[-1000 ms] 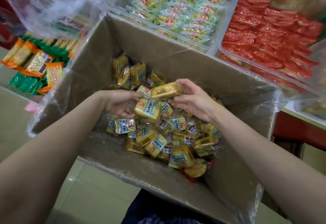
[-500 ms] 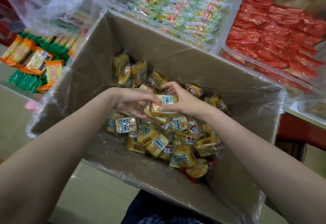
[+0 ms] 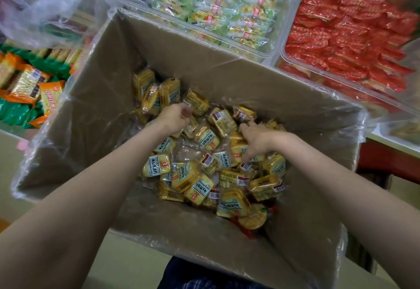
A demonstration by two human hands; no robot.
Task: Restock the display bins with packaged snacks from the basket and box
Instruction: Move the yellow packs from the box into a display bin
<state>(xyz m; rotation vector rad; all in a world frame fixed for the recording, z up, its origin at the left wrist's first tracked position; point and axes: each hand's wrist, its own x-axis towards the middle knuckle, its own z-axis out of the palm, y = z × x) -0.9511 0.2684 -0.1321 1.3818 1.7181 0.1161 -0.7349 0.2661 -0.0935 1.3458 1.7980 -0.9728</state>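
Plenty remains: the cardboard box holds many yellow snack packs, left hand curled, pinching a pack at eleven o'clock, right hand spread, digging at two o'clock.

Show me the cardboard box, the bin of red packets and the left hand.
cardboard box [image 3: 95, 97]: head view, inner left wall.
bin of red packets [image 3: 283, 49]: head view, clear left rim.
left hand [image 3: 175, 116]: head view, back of hand.

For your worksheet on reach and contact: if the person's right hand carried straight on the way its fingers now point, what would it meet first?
The right hand points down into the cardboard box; its fingers look already on, or just above, the yellow snack packets, so a packet comes first. Depth is unclear.
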